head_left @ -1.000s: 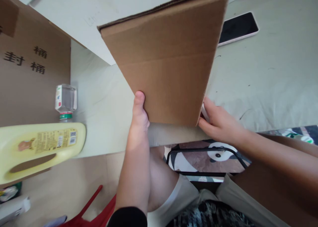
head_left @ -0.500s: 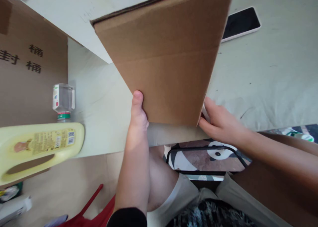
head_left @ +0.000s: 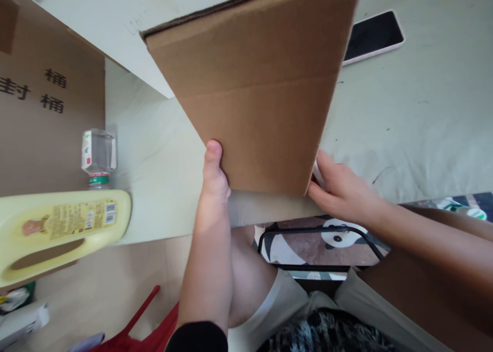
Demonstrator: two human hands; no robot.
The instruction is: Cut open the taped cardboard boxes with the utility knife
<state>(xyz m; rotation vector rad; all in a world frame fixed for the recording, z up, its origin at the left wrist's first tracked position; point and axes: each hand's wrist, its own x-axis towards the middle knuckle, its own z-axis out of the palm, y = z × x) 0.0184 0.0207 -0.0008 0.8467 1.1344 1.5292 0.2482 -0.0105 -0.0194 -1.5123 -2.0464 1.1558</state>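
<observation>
Here the cardboard box (head_left: pixel 254 100) stood tilted between both hands, long axis running away; the left hand (head_left: pixel 213 180) and right hand (head_left: pixel 339 190) each clamped a near bottom corner.

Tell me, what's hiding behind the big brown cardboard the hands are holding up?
Behind the cardboard you can see pale table and a black phone poking out at its right edge. Whatever lies straight behind it is covered. The left hand and right hand grip its bottom corners.
</observation>
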